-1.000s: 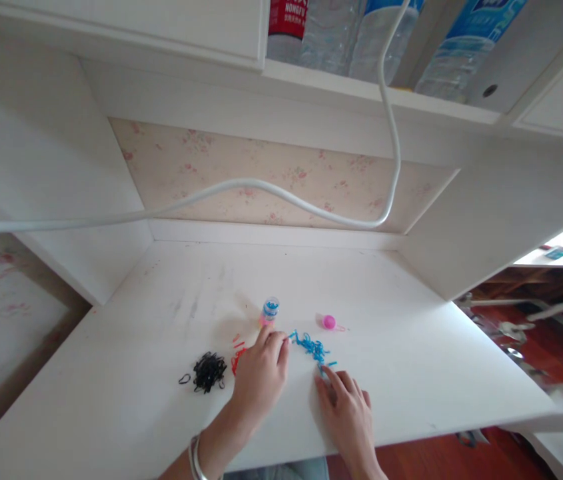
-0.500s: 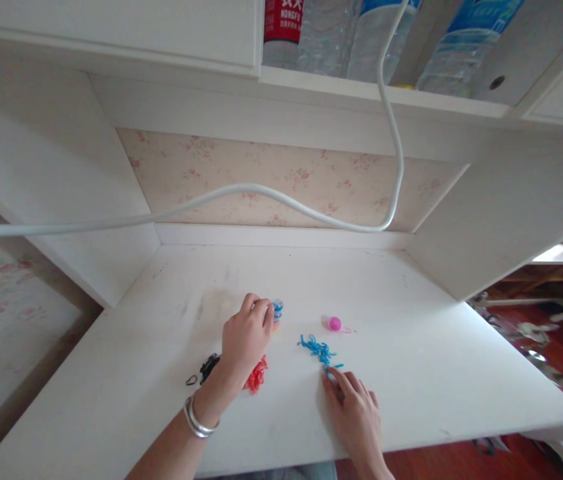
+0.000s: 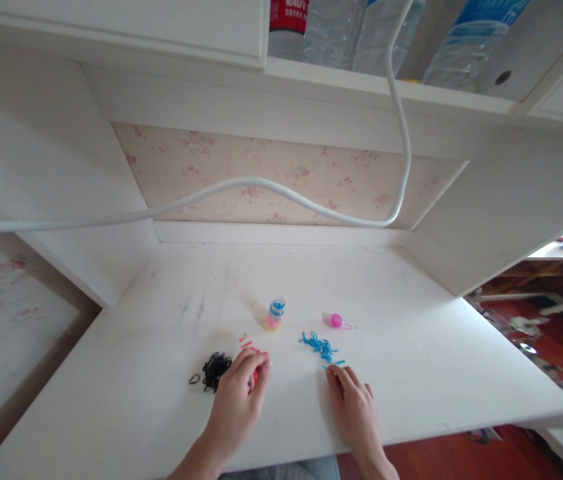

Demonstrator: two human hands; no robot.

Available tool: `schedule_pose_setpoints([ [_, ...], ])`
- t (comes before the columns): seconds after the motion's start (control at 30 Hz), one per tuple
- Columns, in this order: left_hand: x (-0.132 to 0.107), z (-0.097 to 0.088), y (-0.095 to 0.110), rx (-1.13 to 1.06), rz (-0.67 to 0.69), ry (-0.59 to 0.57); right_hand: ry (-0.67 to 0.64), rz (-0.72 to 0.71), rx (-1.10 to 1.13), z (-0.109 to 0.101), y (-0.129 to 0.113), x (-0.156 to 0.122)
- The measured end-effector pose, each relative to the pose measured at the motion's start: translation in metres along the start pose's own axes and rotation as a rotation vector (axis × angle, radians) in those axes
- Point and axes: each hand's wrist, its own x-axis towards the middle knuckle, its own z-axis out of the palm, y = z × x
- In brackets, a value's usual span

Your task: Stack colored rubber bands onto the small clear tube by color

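Observation:
My left hand (image 3: pixel 241 387) is over the red rubber bands (image 3: pixel 246 344), fingers curled and thumb close to the index finger. Red shows between its fingers, but whether they grip a band is hidden. To its left lies a heap of black rubber bands (image 3: pixel 216 371). My right hand (image 3: pixel 357 408) rests on the desk with thumb and index finger pinched together, a bit of blue rubber band at their tips. Just above it is a small pile of blue rubber bands (image 3: pixel 319 346). A small clear jar (image 3: pixel 276 313) stands between the piles, with blue, pink and yellow layers inside.
A pink round object (image 3: pixel 336 321) with a thin pink loop lies at the right on the white desk (image 3: pixel 281 270). A white cable (image 3: pixel 261 183) hangs across the view. Above, plastic bottles (image 3: pixel 334 33) stand in an open shelf compartment.
My left hand has left the jar and come down toward me to the red bands, uncovering the jar and the black heap. My right hand has hardly moved.

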Motion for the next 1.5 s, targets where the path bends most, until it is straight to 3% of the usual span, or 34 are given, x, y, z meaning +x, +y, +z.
schedule_pose_setpoints([
  [0.17, -0.039, 0.021, -0.026, -0.067, -0.125, -0.083, 0.098, 0.111, 0.358, -0.007, -0.037, 0.026],
  [0.33, -0.042, 0.018, -0.031, -0.073, -0.147, -0.097, 0.100, 0.027, 0.612, -0.013, -0.099, 0.071],
  [0.43, -0.042, 0.012, -0.030, -0.071, -0.144, -0.082, 0.071, -0.022, 0.686, -0.008, -0.123, 0.092],
  [0.63, -0.046, 0.009, -0.028, -0.079, -0.125, -0.100, 0.040, -0.080, 0.614, 0.000, -0.131, 0.111],
  [0.83, -0.044, 0.005, -0.027, -0.113, -0.140, -0.111, 0.035, -0.027, 0.613, -0.011, -0.134, 0.106],
  [0.97, -0.045, 0.007, -0.028, -0.112, -0.144, -0.127, 0.081, 0.044, 0.639, -0.022, -0.111, 0.098],
  [1.13, -0.043, 0.017, -0.023, -0.061, -0.133, -0.159, 0.134, 0.200, 0.442, -0.021, -0.022, 0.073],
  [1.27, -0.030, 0.028, -0.008, 0.022, -0.059, -0.223, 0.084, 0.266, 0.194, -0.020, 0.039, 0.043],
  [1.37, -0.011, 0.039, 0.003, 0.125, -0.001, -0.266, 0.019, 0.257, 0.087, -0.021, 0.052, 0.030],
  [1.5, 0.018, 0.059, 0.012, 0.314, 0.012, -0.299, -0.092, 0.198, 0.035, -0.024, 0.039, 0.026],
])
